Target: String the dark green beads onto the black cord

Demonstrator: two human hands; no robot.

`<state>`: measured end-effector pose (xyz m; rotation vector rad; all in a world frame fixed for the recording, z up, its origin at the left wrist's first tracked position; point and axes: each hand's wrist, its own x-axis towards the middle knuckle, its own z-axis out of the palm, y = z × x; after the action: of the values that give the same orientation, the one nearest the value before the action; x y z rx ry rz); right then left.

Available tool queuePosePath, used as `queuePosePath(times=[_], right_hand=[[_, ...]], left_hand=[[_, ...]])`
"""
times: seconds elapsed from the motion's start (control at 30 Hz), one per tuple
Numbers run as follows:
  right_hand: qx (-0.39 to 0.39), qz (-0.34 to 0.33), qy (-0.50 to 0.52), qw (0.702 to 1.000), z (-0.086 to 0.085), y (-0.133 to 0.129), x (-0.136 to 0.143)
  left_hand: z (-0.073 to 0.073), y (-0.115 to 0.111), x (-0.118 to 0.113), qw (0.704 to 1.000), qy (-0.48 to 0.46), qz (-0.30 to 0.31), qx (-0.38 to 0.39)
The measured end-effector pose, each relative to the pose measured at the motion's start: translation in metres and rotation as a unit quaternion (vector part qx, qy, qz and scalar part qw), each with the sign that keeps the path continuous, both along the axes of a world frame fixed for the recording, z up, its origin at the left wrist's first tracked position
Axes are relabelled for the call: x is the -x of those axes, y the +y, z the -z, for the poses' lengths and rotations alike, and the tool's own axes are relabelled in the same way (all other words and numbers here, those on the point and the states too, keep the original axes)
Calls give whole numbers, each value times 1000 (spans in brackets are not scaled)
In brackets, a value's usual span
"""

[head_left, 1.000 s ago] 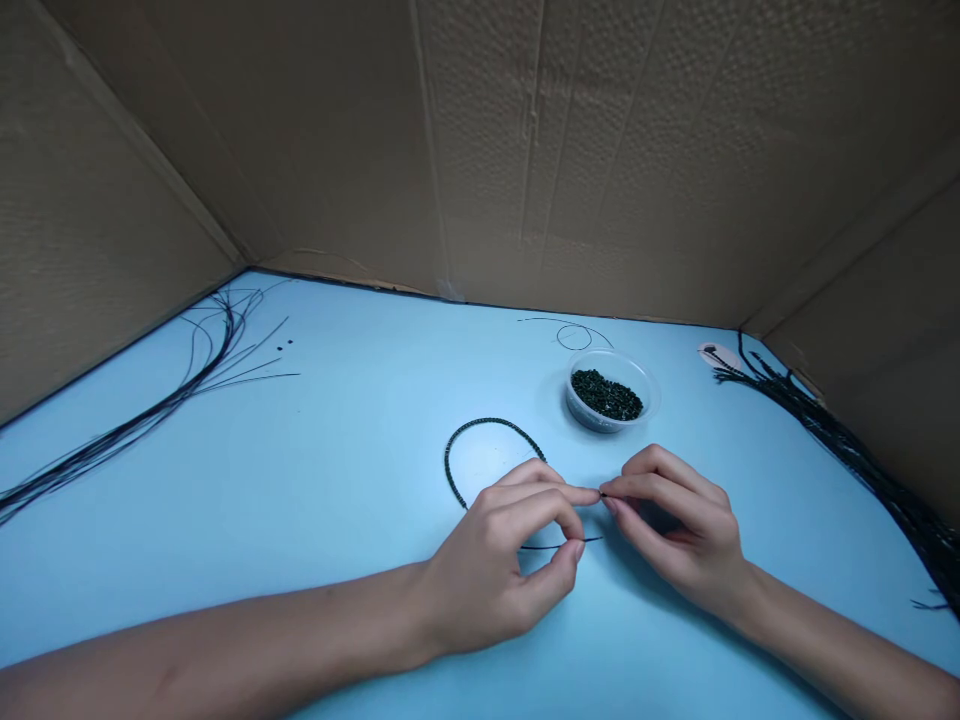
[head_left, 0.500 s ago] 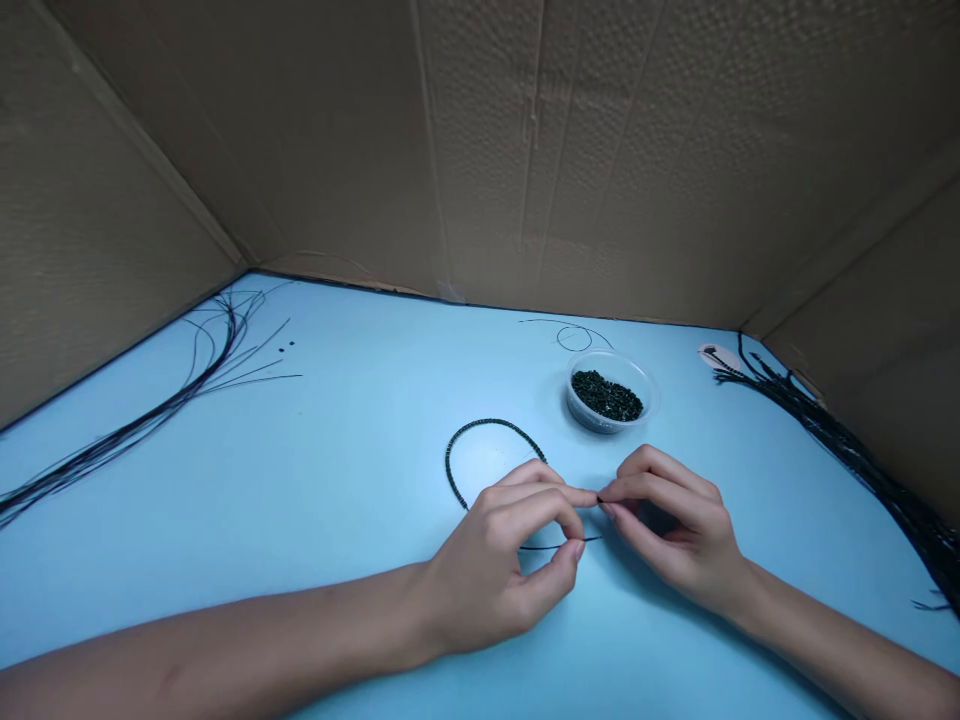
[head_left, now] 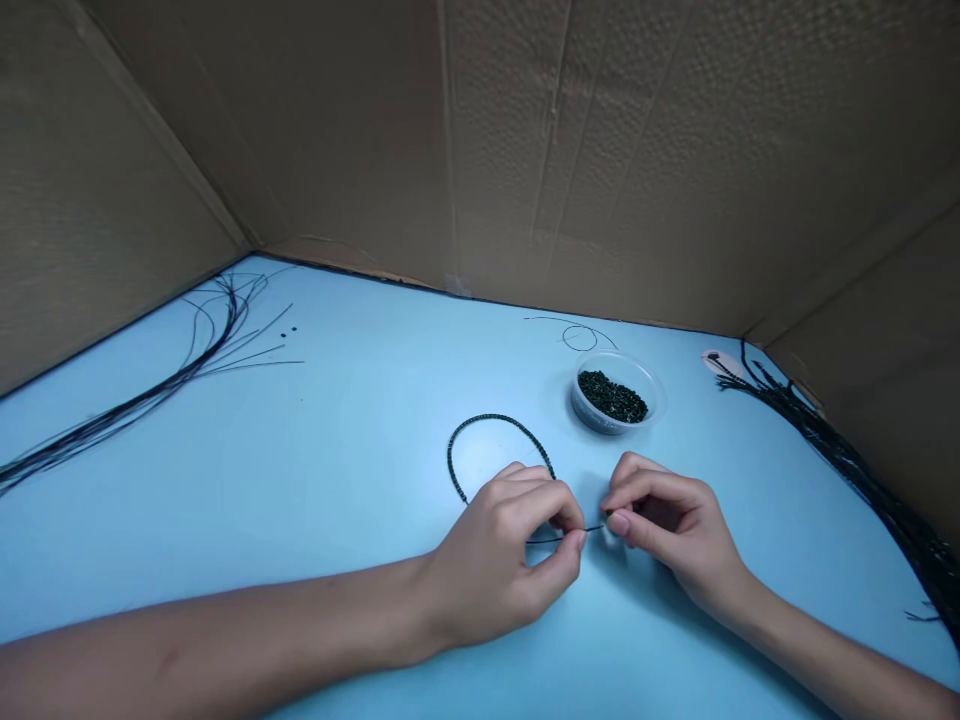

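On the clock face of the view, a bundle of black strands (head_left: 161, 388) fans over the blue table (head_left: 352, 420) at nine o'clock, with two dark specks (head_left: 289, 332) just beside its spread ends, toward ten. The beaded loop (head_left: 491, 416) lies just below the centre, at six, its lower part hidden behind the left hand (head_left: 510, 550). That hand has thumb and fingertips closed on a thin black cord (head_left: 592, 529), whose short free end points to three o'clock. Above, toward two, lies a curled thread (head_left: 579, 338); below it, between three and four, stands a clear tub (head_left: 652, 400) of dark beads (head_left: 611, 396). At about four, the right hand (head_left: 610, 515) pinches a tiny dark bead (head_left: 608, 513) close to the cord's tip; whether they touch, I cannot tell. At three, a pale disc (head_left: 712, 366) sits by a thick bundle of dark strings (head_left: 847, 455). Cardboard walls (head_left: 510, 150) rise behind, from ten to two.
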<state>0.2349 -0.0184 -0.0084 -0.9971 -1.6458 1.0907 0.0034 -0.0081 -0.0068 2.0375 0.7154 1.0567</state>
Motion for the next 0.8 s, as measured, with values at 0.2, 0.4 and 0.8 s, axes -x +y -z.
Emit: queuePosePath(times=[0.2,0.4,0.8], right_hand=[[25,-14,20,999,4,2,0],[25,-12,5,1000,3,1,0],[24,-30,-4,999,3,0,0]], left_hand=[[1,-1,0,1000,13,-12,6],[2,0,0,1000,13,-14,6],[1,0,0,1000,17,-14,6]])
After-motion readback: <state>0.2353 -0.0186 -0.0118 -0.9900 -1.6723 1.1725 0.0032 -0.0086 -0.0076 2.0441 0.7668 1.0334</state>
